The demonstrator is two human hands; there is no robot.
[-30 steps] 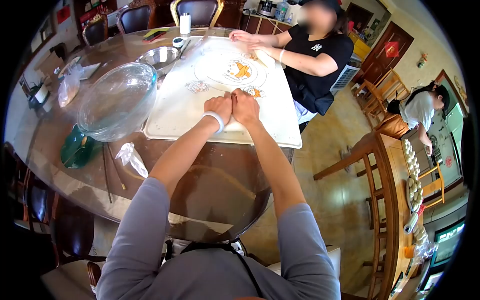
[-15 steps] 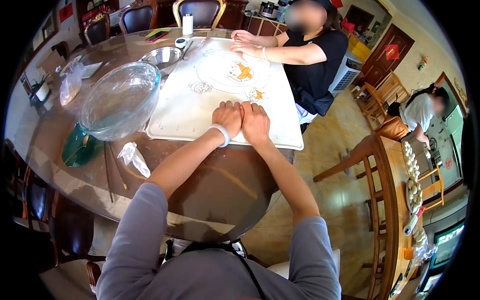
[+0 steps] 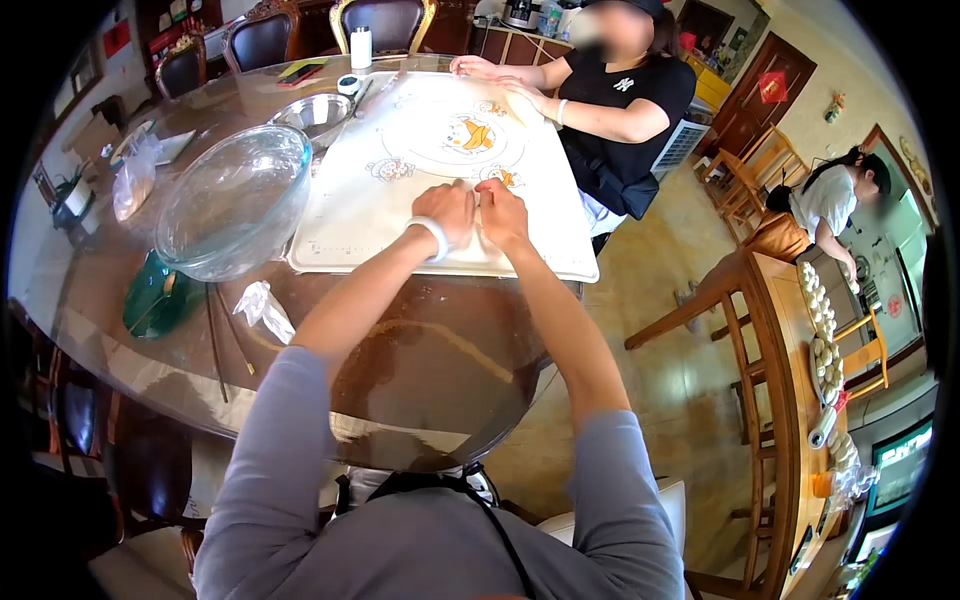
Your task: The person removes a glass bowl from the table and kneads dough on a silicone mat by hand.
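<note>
Our curled left hand (image 3: 446,214) and right hand (image 3: 503,214) now part slightly on the mat (image 3: 350,220), seemingly easing pressure; any hold is hidden.

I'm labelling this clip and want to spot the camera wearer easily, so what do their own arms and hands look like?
Plain grey sleeves with no visible markings end around the elbows. The left hand has a smooth whitish band around its wrist; the right wrist looks bare. Neither the left nor the right hand wears a glove.
</note>
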